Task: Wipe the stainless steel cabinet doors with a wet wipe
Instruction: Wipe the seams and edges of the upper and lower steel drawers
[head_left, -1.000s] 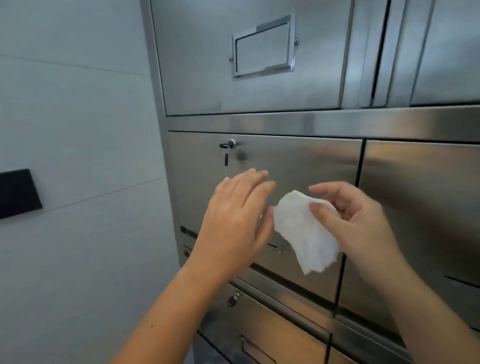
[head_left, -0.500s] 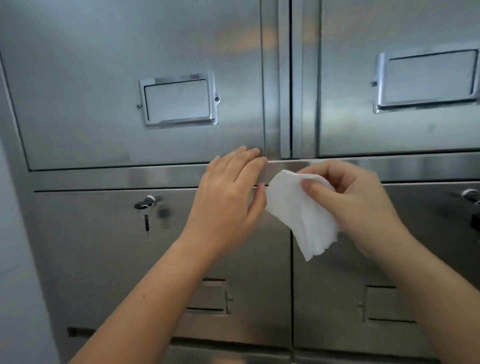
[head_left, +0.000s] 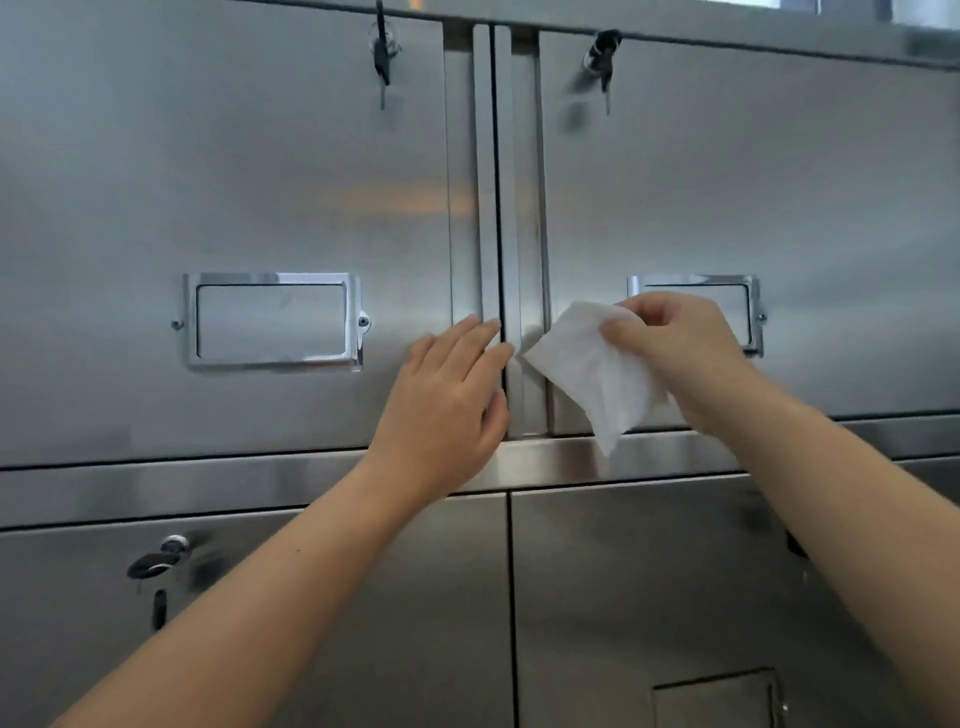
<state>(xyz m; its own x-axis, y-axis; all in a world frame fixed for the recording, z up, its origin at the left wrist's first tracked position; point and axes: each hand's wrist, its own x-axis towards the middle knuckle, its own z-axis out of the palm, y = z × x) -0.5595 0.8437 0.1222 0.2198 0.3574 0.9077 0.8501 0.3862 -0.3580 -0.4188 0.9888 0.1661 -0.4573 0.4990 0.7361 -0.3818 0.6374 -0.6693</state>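
Before the upper right door (head_left: 779, 182), your right grip (head_left: 675, 353) pinches the wet wipe (head_left: 597, 384) by a bunched edge, most of it dangling, while your left grip (head_left: 447, 405) hovers straight-fingered and empty at the centre seam (head_left: 498, 208); so loose a pinch could drop it mid-stroke.

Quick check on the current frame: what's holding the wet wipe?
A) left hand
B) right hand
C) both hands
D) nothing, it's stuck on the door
B: the right hand pinches the wet wipe at its upper edge in front of the right upper door, while the left hand is flat-fingered beside it and grips nothing.
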